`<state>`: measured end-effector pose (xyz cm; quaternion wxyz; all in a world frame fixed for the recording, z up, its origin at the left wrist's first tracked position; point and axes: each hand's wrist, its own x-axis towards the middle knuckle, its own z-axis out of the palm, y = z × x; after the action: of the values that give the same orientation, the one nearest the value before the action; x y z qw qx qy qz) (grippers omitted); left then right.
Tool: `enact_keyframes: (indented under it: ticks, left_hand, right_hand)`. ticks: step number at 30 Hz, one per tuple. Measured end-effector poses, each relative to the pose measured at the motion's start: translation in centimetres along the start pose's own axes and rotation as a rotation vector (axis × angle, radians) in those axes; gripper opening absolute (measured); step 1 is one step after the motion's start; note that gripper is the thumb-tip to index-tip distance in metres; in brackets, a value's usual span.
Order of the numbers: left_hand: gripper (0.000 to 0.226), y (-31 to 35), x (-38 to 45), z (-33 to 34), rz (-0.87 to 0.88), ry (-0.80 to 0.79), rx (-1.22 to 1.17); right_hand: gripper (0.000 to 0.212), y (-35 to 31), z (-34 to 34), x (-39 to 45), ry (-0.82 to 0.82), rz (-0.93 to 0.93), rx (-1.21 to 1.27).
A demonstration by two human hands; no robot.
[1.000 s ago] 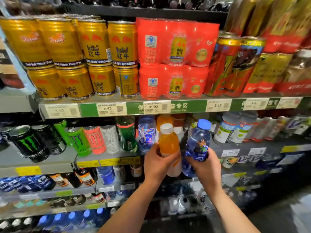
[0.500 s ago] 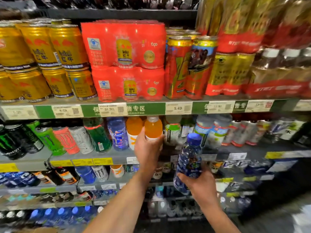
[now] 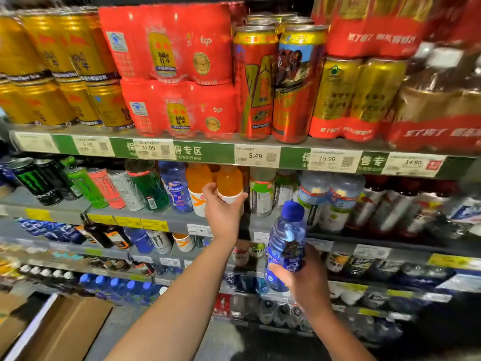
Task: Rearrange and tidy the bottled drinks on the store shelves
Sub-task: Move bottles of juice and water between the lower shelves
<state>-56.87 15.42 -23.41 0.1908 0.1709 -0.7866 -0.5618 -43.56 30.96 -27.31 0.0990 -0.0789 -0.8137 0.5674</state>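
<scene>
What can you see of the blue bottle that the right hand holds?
The blue bottle looks like clear blue-tinted plastic with a solid blue cap, still on, and a dark printed label round its middle. It tilts slightly, cap up and leaning right. The right hand grips its lower part in front of the shelves; it touches no shelf.

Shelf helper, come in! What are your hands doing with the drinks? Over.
Left hand gripping orange bottle on second shelf, beside another orange one. Right hand holding blue bottle, off the shelf. Nothing blocking.

Both forearms are bare, with no sleeves, down to the hands (image 3: 223,213).
</scene>
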Motion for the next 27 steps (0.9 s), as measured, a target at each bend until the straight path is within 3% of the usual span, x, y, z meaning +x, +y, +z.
enact_keyframes:
  ticks: [5, 8, 12, 16, 25, 27]
  left_hand:
    - [0.041, -0.5, -3.1, -1.8, -0.025, 0.093, -0.240]
    - [0.015, -1.9, -5.8, -3.5, -0.002, -0.035, -0.349]
    - [0.036, -4.8, -8.2, -6.0, -0.049, -0.430, -0.311]
    - [0.045, -7.3, -8.4, -8.9, -0.109, -0.657, -0.227]
    - [0.068, -13.4, -1.6, -19.3, -0.216, -0.578, -0.147]
    - [0.061, -15.2, 0.7, -22.2, -0.248, -0.545, -0.117]
  right_hand:
    - [0.043, 0.5, 1.1, -0.3, -0.007, 0.025, 0.012]
    - [0.047, 0.4, 2.5, -0.6, -0.013, 0.070, 0.026]
    - [0.047, 0.1, 4.8, -1.5, -0.077, 0.073, 0.034]
    - [0.043, -1.0, 7.7, -2.2, -0.132, 0.063, 0.022]
    - [0.037, -1.6, 21.1, -4.1, -0.264, 0.070, -0.098]
    - [0.049, -2.2, 24.7, -4.5, -0.331, 0.052, -0.134]
